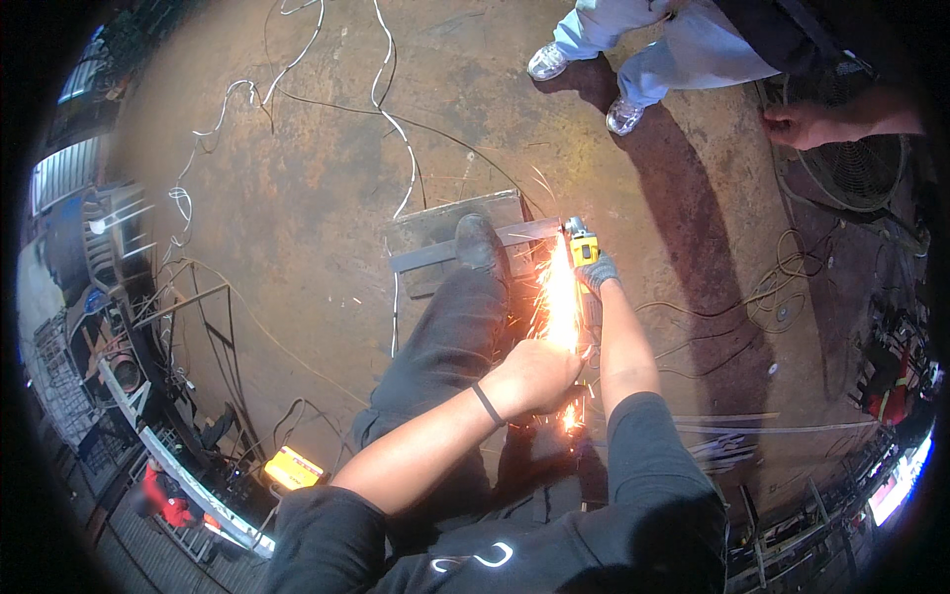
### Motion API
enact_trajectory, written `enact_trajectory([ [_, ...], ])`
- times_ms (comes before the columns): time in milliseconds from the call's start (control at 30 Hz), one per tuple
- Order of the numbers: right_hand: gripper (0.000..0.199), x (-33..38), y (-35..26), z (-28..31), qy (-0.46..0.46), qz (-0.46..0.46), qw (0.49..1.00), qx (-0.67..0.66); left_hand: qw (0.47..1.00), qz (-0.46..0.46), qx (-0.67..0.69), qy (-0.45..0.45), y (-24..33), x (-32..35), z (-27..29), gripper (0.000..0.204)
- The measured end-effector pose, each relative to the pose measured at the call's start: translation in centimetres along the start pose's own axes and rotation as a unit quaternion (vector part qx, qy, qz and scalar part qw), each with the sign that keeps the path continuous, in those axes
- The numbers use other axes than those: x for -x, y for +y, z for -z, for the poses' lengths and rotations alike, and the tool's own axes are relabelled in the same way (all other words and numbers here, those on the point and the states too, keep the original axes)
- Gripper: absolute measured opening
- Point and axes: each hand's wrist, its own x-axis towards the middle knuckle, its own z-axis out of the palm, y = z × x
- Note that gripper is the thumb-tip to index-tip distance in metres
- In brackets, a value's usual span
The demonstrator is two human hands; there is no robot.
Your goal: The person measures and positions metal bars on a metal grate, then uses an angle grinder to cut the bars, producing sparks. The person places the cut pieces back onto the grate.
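My right hand (599, 269), in a grey glove, is wrapped round a yellow angle grinder (584, 249). Its head meets the right end of a flat metal bar (435, 255). Bright sparks (560, 302) stream from there toward my body. My left hand (542, 374) is closed below the grinder, beside the spark stream; glare hides what its fingers hold, if anything. A dark band circles that wrist. My boot (479, 243) presses the bar down on a low, worn block (411, 238).
A person in light trousers (683, 54) stands at the far right, one hand (807, 126) hanging near a large fan (851, 163). Cables (391, 114) run over the floor. A yellow box (293, 468) lies at lower left, near metal frames (188, 302). A person in red (170, 498) is beyond.
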Motion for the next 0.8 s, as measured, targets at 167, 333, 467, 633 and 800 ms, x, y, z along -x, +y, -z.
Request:
enact_trajectory([
  [167,0.063,0.7,0.9,0.2,-0.012,-0.027,0.996,-0.081,0.996,0.012,-0.026,-0.085,0.1,-1.0,1.2,0.033],
  [333,0.05,3.7,-2.5,0.4,-0.016,-0.044,0.998,-0.047,0.999,0.031,-0.009,-0.005,-0.5,-0.8,-0.6,0.034],
  [467,0.048,2.0,0.5,-0.3,-0.002,-0.046,0.998,-0.048,0.999,0.018,-0.007,-0.037,-0.1,-1.1,0.2,0.037],
  [633,0.067,-0.4,1.4,-0.9,0.009,0.003,0.998,-0.06,1.0,0.0,0.005,-0.014,-0.1,-0.5,-0.3,0.038],
  [800,0.067,-1.1,1.4,-0.6,-0.011,-0.02,0.998,-0.064,0.999,0.012,0.002,-0.039,0.2,-0.6,-0.3,0.039],
])
